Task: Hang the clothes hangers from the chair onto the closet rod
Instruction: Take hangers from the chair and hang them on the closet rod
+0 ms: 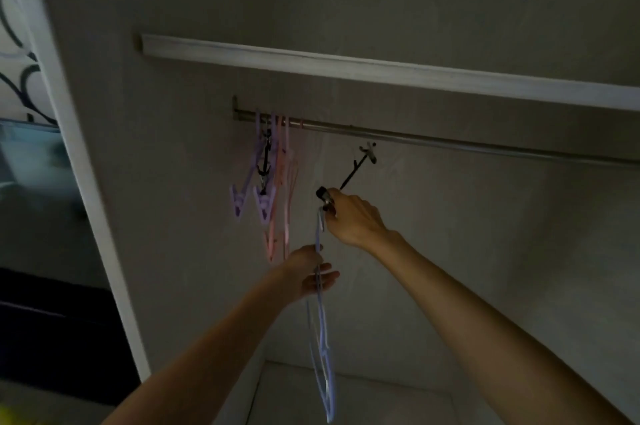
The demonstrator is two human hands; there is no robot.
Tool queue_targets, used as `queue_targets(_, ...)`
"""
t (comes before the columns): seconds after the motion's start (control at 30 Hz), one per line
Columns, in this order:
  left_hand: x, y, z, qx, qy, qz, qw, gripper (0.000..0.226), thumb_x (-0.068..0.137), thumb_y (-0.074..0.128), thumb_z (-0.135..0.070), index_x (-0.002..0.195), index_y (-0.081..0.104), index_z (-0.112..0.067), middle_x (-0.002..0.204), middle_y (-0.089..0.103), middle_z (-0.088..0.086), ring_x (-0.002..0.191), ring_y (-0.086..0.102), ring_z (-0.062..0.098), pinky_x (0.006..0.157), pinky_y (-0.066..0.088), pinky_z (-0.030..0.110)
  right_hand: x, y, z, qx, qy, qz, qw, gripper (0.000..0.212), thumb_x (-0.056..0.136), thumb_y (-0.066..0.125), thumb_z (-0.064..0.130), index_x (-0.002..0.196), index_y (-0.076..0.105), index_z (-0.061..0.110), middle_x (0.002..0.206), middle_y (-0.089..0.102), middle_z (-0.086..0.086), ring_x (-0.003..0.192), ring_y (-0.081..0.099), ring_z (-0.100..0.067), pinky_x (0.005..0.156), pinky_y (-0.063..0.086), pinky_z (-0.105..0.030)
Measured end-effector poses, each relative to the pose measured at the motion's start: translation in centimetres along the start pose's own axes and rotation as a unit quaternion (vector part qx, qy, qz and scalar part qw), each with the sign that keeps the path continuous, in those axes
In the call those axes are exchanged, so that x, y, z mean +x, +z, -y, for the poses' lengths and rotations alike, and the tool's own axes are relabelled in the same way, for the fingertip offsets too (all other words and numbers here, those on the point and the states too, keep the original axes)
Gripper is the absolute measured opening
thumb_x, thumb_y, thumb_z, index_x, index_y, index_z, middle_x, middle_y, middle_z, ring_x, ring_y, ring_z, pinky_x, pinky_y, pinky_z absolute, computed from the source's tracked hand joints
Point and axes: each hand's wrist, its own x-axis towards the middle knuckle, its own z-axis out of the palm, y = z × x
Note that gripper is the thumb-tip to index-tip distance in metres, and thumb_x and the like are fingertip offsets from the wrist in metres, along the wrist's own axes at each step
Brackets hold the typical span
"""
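Head view: right hand (356,216) grips black clip hanger (353,172) just below closet rod (433,140), long axis tilted up toward it; left hand (306,274), lower, loosely pinches hanging lavender hanger (322,338).

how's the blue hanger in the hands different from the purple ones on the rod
The blue hanger is off the rod, held by both hands; the purple hangers already hang from it. The blue one looks plain, while the purple ones carry clips. Both are pale.
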Motion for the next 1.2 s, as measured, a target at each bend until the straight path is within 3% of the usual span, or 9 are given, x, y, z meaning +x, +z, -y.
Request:
queue_targets(0.07,-0.3,-0.8,0.4,0.022,-0.005,0.001,1.000,0.043,0.097,0.033,0.003,0.138,0.042,-0.008,0.107,0.053,0.016,0.104,0.059,0.032,0.072,0.050,0.032,0.4,0.1,1.2,0.060,-0.006,0.006,0.998,0.032,0.098,0.036,0.021,0.129,0.040,0.018,0.107,0.060,-0.011,0.081,0.055,-0.022,0.055,0.037,-0.025)
queue_targets(0.17,-0.9,-2.1,1.1,0.041,-0.020,0.017,0.999,0.043,0.096,0.033,0.006,0.136,0.044,-0.008,0.098,0.056,0.014,0.091,0.060,0.028,0.064,0.050,0.029,0.9,0.2,2.1,0.186,0.006,0.030,0.982,0.034,0.099,0.035,0.023,0.132,0.039,0.019,0.116,0.055,-0.006,0.099,0.058,-0.024,0.081,0.049,-0.032)
queue_targets(0.37,-1.7,-3.3,1.9,0.022,-0.023,0.062,0.998,0.042,0.095,0.038,0.009,0.134,0.046,-0.006,0.096,0.060,0.013,0.080,0.063,0.025,0.062,0.057,0.032,-0.4,-0.3,0.8,0.250,-0.005,0.048,0.967,0.085,0.090,0.058,0.015,0.151,0.000,0.029,0.150,0.032,-0.006,0.128,0.044,-0.024,0.105,0.038,-0.029)
queue_targets(0.6,-2.6,-2.3,3.6,0.028,-0.038,0.101,0.994,0.032,0.091,0.046,0.010,0.117,0.048,-0.008,0.094,0.062,0.012,0.074,0.067,0.024,0.079,0.055,0.035,-4.8,-0.8,-2.3,0.239,0.063,0.016,0.969,0.091,0.089,0.059,0.021,0.149,-0.008,0.031,0.157,0.013,-0.001,0.135,0.036,-0.024,0.110,0.036,-0.041)
queue_targets(0.67,-2.5,-1.6,4.5,0.032,-0.038,0.103,0.993,0.031,0.092,0.045,0.010,0.117,0.047,-0.007,0.092,0.063,0.012,0.066,0.069,0.021,0.060,0.059,0.029,-6.3,0.1,-3.3,0.226,0.144,0.000,0.963,0.065,0.092,0.053,0.022,0.147,0.018,0.017,0.143,0.038,-0.010,0.124,0.049,-0.026,0.099,0.046,-0.037)
queue_targets(0.73,-2.5,-0.5,5.3,0.038,-0.035,0.108,0.993,0.029,0.094,0.042,0.009,0.117,0.046,-0.007,0.092,0.063,0.011,0.069,0.068,0.021,0.055,0.057,0.025,-8.4,1.2,-4.2,0.220,0.251,0.116,0.936,0.027,0.095,0.045,0.022,0.114,0.053,0.005,0.109,0.060,-0.013,0.101,0.064,-0.029,0.071,0.052,-0.031)
queue_targets(0.87,-2.5,2.7,6.5,0.049,-0.005,0.122,0.991,0.023,0.095,0.044,0.004,0.114,0.048,-0.009,0.091,0.067,0.008,0.053,0.070,0.010,0.056,0.056,0.022,-13.0,3.1,-5.4,0.326,0.278,0.415,0.803,0.034,0.101,0.028,0.025,0.085,0.056,0.013,0.080,0.067,-0.003,0.059,0.069,-0.012,0.062,0.053,-0.025)
queue_targets(1.0,-2.4,6.4,6.6,0.071,0.061,0.093,0.991,0.022,0.092,0.052,-0.001,0.110,0.052,-0.013,0.076,0.068,0.000,0.056,0.065,0.011,0.052,0.049,0.022,-14.8,3.1,-7.1,0.513,0.272,0.289,0.761,0.031,0.098,0.040,0.034,0.089,0.062,0.014,0.082,0.069,-0.004,0.065,0.068,-0.012,0.064,0.054,-0.024)
queue_targets(1.2,-2.8,9.0,6.1,0.069,0.084,0.073,0.991,0.027,0.090,0.049,0.007,0.109,0.050,-0.012,0.068,0.063,0.003,0.034,0.059,0.004,0.039,0.050,0.016,-16.3,1.0,-9.0,0.481,0.271,0.198,0.810,0.017,0.095,0.053,0.018,0.107,0.061,0.009,0.082,0.068,-0.006,0.050,0.067,-0.007,0.048,0.053,-0.017)
